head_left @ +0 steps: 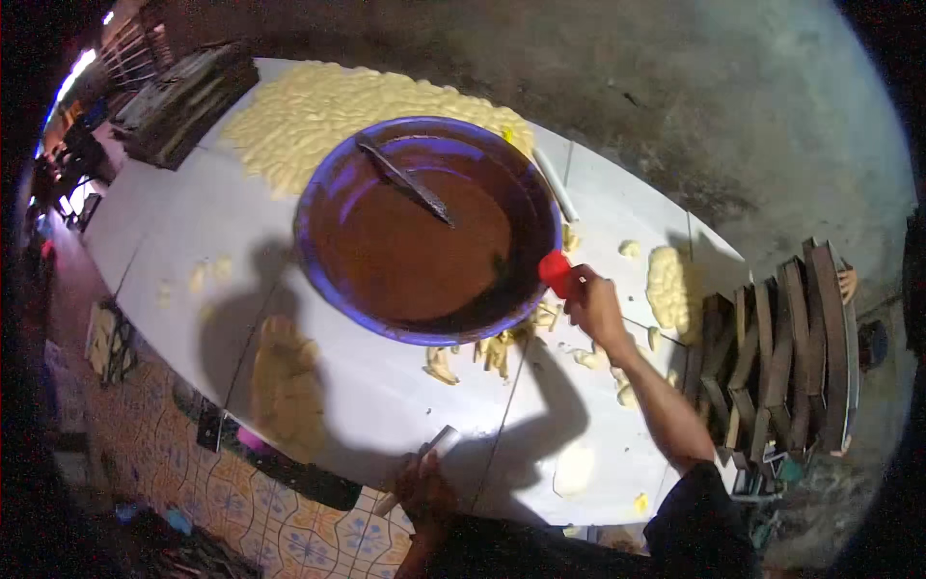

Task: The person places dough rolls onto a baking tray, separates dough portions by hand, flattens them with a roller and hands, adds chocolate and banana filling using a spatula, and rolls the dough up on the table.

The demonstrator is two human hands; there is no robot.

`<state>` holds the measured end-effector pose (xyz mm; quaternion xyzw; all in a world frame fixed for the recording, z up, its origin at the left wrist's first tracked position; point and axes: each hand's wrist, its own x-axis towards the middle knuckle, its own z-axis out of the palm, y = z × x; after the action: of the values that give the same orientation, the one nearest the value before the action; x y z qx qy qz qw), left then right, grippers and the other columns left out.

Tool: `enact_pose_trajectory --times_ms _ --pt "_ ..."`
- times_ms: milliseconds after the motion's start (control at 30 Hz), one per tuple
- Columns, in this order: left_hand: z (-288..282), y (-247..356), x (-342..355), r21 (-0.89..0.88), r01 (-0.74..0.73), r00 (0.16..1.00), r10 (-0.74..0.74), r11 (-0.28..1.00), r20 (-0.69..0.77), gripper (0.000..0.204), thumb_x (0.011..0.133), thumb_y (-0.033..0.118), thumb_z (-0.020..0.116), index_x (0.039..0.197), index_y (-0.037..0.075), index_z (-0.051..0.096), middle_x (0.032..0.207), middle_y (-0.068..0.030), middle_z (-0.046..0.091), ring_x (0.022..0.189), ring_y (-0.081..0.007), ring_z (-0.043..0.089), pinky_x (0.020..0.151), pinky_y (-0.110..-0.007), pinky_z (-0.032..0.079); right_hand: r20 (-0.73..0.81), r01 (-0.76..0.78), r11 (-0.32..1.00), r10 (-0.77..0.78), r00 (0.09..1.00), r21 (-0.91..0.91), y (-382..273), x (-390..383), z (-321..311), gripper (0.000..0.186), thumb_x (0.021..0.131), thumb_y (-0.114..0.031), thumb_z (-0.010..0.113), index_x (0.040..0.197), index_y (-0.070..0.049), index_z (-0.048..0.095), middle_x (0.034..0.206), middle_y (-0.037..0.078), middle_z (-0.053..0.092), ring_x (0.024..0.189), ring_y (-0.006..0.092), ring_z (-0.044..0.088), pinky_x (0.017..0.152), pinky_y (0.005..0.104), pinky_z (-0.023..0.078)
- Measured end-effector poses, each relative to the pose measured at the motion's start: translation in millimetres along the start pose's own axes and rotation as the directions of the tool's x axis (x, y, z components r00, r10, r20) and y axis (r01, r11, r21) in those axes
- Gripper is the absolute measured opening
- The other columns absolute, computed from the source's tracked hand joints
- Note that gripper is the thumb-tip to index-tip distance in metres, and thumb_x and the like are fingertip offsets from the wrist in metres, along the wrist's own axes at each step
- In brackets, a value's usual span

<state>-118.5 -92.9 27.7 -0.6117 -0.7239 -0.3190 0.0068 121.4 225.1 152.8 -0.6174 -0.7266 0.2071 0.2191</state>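
Observation:
My right hand [596, 309] is closed on a small red plastic piece [555, 274], whose exact kind I cannot make out. It is at the right rim of a large blue-purple basin [424, 338] holding smooth brown filling [415, 256]. A long flat-bladed utensil [400, 176] leans from the basin's far left rim into the filling. Near the table's front edge, my left hand [429, 494] is wrapped round a pale, smooth rolling pin [442, 444]. A flattened oval of dough [575, 470] lies on the white table between my forearms.
Many dough pieces [328, 101] cover the table's far side. Another pale rod [556, 183] lies beside the basin. More dough lies at right [667, 289] and front left [285, 372]. Stacked trays [781, 357] stand at right, with another person's hand [847, 284] there; boards [188, 106] lie at far left.

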Motion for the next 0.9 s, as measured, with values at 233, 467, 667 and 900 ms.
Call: enact_pose_trajectory --times_ms 233,467,667,900 --pt "14.0 -11.0 3.4 0.016 -0.058 0.998 0.058 0.998 -0.019 0.032 0.091 0.007 0.059 0.123 0.007 0.067 0.102 -0.0143 0.064 0.098 -0.0353 0.061 0.090 -0.053 0.048 0.075 0.159 0.977 -0.170 0.982 0.144 -127.4 -64.6 70.3 0.033 0.079 0.007 0.060 0.111 0.000 0.065 0.074 0.020 0.067 0.068 0.0345 0.069 0.064 0.0427 0.052" --pt "16.4 -15.5 2.9 -0.004 -0.060 0.998 0.060 0.998 0.007 0.033 0.091 0.007 0.059 0.123 0.007 0.067 0.103 -0.0148 0.064 0.099 -0.0354 0.061 0.090 -0.053 0.048 0.430 0.438 0.894 -0.362 0.827 -0.089 -118.1 71.6 63.9 0.019 0.090 -0.009 0.064 0.107 -0.004 0.072 0.088 0.025 0.069 0.083 0.0424 0.069 0.075 0.0475 0.055" --pt "14.4 -17.4 5.3 -0.016 -0.070 0.998 0.070 0.997 -0.001 0.033 0.091 0.008 0.059 0.124 0.007 0.067 0.103 -0.0152 0.064 0.100 -0.0355 0.060 0.090 -0.053 0.048 0.806 0.792 0.581 -0.370 0.462 -0.188 -100.8 94.6 93.1 0.015 0.080 -0.005 0.063 0.090 0.003 0.071 0.087 0.029 0.069 0.091 0.0437 0.070 0.078 0.0504 0.058" --pt "16.1 -20.3 8.2 -0.006 -0.087 0.996 0.087 0.996 -0.006 0.034 0.091 0.008 0.059 0.124 0.007 0.067 0.103 -0.0157 0.064 0.101 -0.0357 0.060 0.091 -0.053 0.047 0.886 0.691 0.723 -0.309 0.347 -0.019 -114.8 95.5 113.8 0.015 0.080 -0.010 0.066 0.085 0.003 0.070 0.080 0.028 0.067 0.087 0.0447 0.068 0.076 0.0509 0.055"
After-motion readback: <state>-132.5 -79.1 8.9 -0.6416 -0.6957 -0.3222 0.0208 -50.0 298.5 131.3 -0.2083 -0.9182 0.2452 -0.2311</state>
